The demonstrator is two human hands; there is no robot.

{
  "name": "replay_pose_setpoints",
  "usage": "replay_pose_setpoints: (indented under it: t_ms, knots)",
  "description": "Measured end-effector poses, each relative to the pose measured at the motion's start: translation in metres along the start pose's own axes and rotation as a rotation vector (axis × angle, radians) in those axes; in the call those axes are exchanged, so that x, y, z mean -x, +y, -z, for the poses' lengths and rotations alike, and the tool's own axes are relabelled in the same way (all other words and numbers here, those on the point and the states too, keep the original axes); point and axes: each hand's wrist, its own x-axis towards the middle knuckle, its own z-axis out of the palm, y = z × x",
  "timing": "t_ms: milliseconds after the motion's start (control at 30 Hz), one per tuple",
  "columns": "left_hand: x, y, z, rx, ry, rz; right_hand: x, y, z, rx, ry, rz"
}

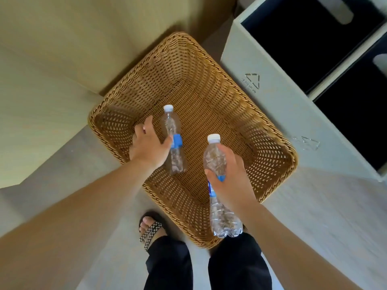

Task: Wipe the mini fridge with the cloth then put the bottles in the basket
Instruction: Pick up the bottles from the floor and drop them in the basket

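A woven wicker basket (219, 95) stands on the floor below me, with nothing lying inside it. My left hand (147, 146) grips a clear plastic bottle (172, 124) with a white cap and blue label, held over the basket's left half. My right hand (231, 174) grips a second clear bottle (224, 218) of the same kind, held over the basket's near right part, cap pointing away from me. No cloth or mini fridge is in view.
A pale grey two-compartment bin (278, 95) with dark openings stands right of the basket. A beige wall or cabinet (52, 70) rises on the left. My legs in dark trousers (169, 266) and a sandalled foot (151, 229) stand on the light floor at the basket's near edge.
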Motion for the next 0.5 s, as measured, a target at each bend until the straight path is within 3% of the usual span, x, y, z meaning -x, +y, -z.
replay_pose_setpoints:
  t_ms: [200, 500]
  knots:
    - [0.007, -0.044, 0.020, -0.391, 0.111, -0.196, -0.006, -0.027, -0.006, 0.026, -0.027, 0.057]
    - [-0.015, -0.082, 0.001, -0.296, 0.284, -0.207, -0.050, -0.015, -0.025, 0.110, 0.000, 0.055]
